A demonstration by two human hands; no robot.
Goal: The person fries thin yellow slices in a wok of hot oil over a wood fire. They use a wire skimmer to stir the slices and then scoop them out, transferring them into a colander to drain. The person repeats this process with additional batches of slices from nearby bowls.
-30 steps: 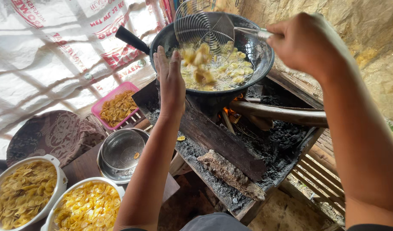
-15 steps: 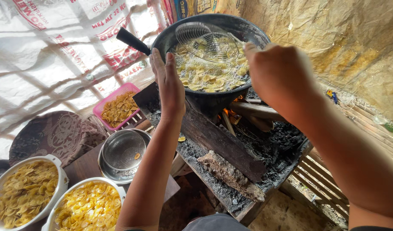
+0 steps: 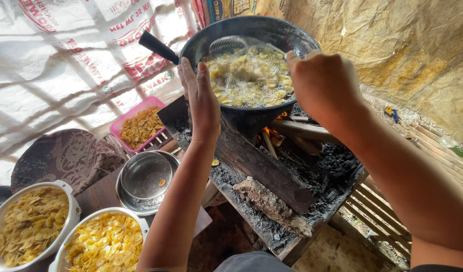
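Observation:
A black wok point(image 3: 292, 31) full of bubbling oil and yellow chips point(image 3: 246, 75) sits over a wood fire. My right hand point(image 3: 324, 83) grips the handle of a wire skimmer point(image 3: 229, 45), whose round mesh lies low over the oil at the wok's far left. My left hand point(image 3: 201, 98) is flat and open, fingers together, hovering by the wok's near left rim and holding nothing. The wok's black handle point(image 3: 158, 46) sticks out to the left.
Charred logs point(image 3: 272, 201) and ash fill the wooden hearth point(image 3: 337, 201) below the wok. At left stand a pink tray of chips point(image 3: 138, 126), a steel pot with sieve point(image 3: 146, 179) and two white colanders of yellow chips point(image 3: 30, 224) point(image 3: 103, 242). Plastic sheeting walls surround.
The skimmer, lifted with chips a second ago, has been lowered into the oil. My right hand moved left and down toward the wok. My left hand stayed beside the rim.

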